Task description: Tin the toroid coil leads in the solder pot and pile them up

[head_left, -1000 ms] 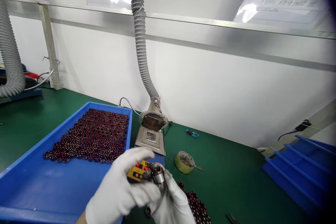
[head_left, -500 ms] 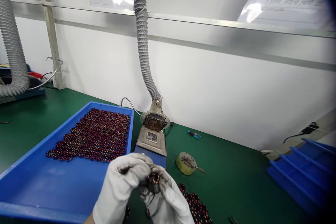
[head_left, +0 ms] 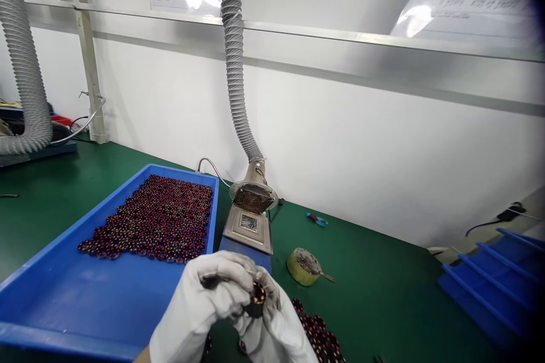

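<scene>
Both hands wear white gloves with dark stains. My right hand [head_left: 279, 317] grips a small dark cylindrical ring part [head_left: 256, 302] from the right, its top rim dotted with copper-coloured spots. From the left, my left hand [head_left: 208, 295] is closed, with its fingertips at the ring part's edge. Whether a thin tool lies in the left fingers I cannot make out. Just behind the hands stands a metal-topped heater-like unit [head_left: 249, 224] on a blue base. Similar small dark round parts [head_left: 319, 334] lie in a cluster right of my right hand.
A blue tray [head_left: 106, 300] at left holds many small dark round parts [head_left: 157, 215]. Right of the unit sits a round yellow tin [head_left: 304, 266] with a metal handle sticking out. Blue-handled pliers [head_left: 317, 219] lie behind it. A grey duct hose [head_left: 234, 57] hangs above; blue racks [head_left: 494, 283] stand at right.
Both hands have shifted slightly right with the ring part. The left fingers now cover more of its left side, and the ring has turned a little. The camera view has shifted slightly.
</scene>
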The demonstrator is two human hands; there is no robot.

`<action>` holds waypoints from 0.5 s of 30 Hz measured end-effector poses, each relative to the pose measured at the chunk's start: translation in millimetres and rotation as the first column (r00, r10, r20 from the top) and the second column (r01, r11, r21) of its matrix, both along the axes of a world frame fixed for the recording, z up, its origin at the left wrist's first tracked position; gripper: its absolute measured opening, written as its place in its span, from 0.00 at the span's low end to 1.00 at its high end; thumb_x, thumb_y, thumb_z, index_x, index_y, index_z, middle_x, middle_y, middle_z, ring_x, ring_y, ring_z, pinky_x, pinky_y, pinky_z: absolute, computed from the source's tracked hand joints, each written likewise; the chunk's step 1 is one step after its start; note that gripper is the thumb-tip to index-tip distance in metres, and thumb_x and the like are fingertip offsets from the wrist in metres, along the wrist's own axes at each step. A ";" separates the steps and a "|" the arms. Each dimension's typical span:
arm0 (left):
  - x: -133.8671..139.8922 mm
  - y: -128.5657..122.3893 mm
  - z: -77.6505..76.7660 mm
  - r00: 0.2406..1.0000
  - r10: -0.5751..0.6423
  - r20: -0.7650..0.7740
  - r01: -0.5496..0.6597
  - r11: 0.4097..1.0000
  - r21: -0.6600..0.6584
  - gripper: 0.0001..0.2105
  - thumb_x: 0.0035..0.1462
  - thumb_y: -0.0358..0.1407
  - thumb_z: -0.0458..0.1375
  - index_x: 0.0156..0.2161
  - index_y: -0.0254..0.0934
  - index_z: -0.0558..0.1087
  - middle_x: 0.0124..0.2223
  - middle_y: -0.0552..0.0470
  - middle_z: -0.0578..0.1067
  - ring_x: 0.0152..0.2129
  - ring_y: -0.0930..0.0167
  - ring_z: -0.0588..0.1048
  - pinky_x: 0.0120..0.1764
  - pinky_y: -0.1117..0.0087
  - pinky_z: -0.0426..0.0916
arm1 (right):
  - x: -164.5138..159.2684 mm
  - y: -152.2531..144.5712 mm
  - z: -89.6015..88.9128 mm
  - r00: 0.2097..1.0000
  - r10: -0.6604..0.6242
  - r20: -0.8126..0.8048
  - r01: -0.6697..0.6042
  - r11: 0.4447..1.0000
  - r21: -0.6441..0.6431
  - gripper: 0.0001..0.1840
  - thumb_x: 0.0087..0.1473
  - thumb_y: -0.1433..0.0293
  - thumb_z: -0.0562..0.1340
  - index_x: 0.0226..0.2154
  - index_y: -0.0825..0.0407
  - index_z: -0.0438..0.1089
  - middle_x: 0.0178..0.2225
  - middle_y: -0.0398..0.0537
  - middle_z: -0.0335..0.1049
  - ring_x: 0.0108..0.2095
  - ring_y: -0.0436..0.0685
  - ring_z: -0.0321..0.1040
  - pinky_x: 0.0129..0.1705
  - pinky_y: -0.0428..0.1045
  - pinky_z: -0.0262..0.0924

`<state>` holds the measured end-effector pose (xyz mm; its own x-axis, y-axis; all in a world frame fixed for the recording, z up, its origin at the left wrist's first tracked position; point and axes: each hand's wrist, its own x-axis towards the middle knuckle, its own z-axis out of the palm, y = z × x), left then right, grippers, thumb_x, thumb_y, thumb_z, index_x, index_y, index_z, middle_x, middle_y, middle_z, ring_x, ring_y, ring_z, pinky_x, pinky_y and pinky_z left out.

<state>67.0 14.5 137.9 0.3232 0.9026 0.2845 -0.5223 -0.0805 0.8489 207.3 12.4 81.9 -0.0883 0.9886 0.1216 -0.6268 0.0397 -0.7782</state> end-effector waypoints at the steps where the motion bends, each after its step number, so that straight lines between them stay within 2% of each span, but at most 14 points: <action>1: -2.5 -0.8 0.6 0.998 0.034 0.057 -0.031 0.998 -0.048 0.07 0.41 0.26 0.58 0.25 0.39 0.77 0.33 0.53 0.77 0.32 0.71 0.74 0.36 0.75 0.67 | -0.1 -2.2 0.2 1.000 0.013 -0.003 -0.013 1.000 0.000 0.11 0.37 0.65 0.70 0.27 0.49 0.73 0.26 0.43 0.75 0.26 0.53 0.72 0.28 0.48 0.68; 3: -8.7 -1.3 5.1 0.982 0.144 0.122 -0.131 0.985 -0.112 0.05 0.43 0.29 0.60 0.25 0.41 0.77 0.34 0.54 0.77 0.34 0.71 0.74 0.36 0.76 0.67 | 0.5 -7.1 0.9 0.999 0.040 -0.032 -0.039 0.999 0.003 0.15 0.34 0.66 0.72 0.29 0.49 0.72 0.28 0.45 0.75 0.27 0.53 0.72 0.28 0.47 0.68; 5: -13.4 -0.7 11.7 0.977 0.209 0.033 -0.205 0.974 -0.099 0.05 0.42 0.30 0.61 0.26 0.42 0.77 0.35 0.54 0.77 0.35 0.71 0.74 0.37 0.77 0.67 | 2.4 -10.1 2.0 0.996 0.052 -0.068 -0.052 0.999 -0.004 0.18 0.33 0.67 0.72 0.32 0.49 0.72 0.29 0.45 0.75 0.28 0.52 0.72 0.29 0.46 0.68; 6: -14.1 -0.1 14.8 0.981 0.185 -0.060 -0.189 0.979 -0.076 0.06 0.41 0.29 0.61 0.27 0.42 0.77 0.37 0.54 0.77 0.36 0.70 0.74 0.36 0.77 0.67 | 3.8 -10.5 3.1 0.996 0.050 -0.074 -0.051 0.999 -0.015 0.18 0.34 0.67 0.72 0.32 0.48 0.72 0.30 0.44 0.75 0.28 0.51 0.72 0.29 0.45 0.68; 8: -12.1 1.2 18.2 0.968 0.043 -0.247 -0.054 0.998 -0.037 0.09 0.38 0.25 0.60 0.27 0.40 0.78 0.38 0.52 0.77 0.34 0.69 0.74 0.34 0.75 0.67 | 7.3 -9.3 6.8 0.997 0.038 -0.061 -0.041 0.998 -0.041 0.13 0.37 0.67 0.71 0.30 0.47 0.73 0.29 0.42 0.75 0.29 0.50 0.72 0.30 0.44 0.68; 9: -9.8 2.0 18.1 0.957 -0.022 -0.289 0.016 1.000 -0.025 0.10 0.37 0.24 0.59 0.26 0.39 0.78 0.38 0.51 0.76 0.34 0.68 0.74 0.34 0.75 0.67 | 9.0 -8.3 9.4 0.999 0.027 -0.041 -0.029 0.999 -0.046 0.10 0.38 0.67 0.70 0.28 0.47 0.73 0.28 0.41 0.75 0.28 0.49 0.72 0.29 0.44 0.68; 11: -4.5 3.4 14.3 0.957 -0.076 -0.279 0.085 0.996 0.021 0.10 0.37 0.23 0.57 0.23 0.39 0.77 0.35 0.51 0.76 0.32 0.69 0.73 0.32 0.74 0.66 | 11.4 -6.6 14.9 1.000 -0.020 0.017 0.020 1.000 -0.021 0.06 0.41 0.66 0.68 0.26 0.47 0.73 0.25 0.40 0.74 0.24 0.49 0.72 0.26 0.44 0.68; 13: -0.6 3.9 8.4 0.975 -0.041 -0.217 0.062 0.994 0.092 0.10 0.38 0.23 0.56 0.22 0.39 0.77 0.32 0.52 0.75 0.31 0.69 0.72 0.34 0.73 0.66 | 11.4 -6.0 18.3 0.988 -0.112 0.107 0.107 0.993 0.054 0.07 0.42 0.63 0.67 0.26 0.48 0.73 0.23 0.41 0.74 0.22 0.51 0.71 0.24 0.46 0.68; 15: -0.2 2.7 4.3 0.988 -0.040 -0.148 0.055 0.993 0.102 0.09 0.39 0.24 0.56 0.23 0.39 0.77 0.31 0.53 0.75 0.31 0.70 0.72 0.34 0.73 0.66 | 8.9 -6.3 16.7 0.965 -0.194 0.176 0.173 0.976 0.129 0.10 0.41 0.61 0.67 0.27 0.48 0.73 0.23 0.43 0.74 0.23 0.53 0.71 0.23 0.48 0.68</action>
<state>66.8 17.3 142.2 0.4100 0.8525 0.3243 -0.3993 -0.1519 0.9042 216.2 6.1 98.7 0.0619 0.9710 0.2310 -0.4449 0.2340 -0.8644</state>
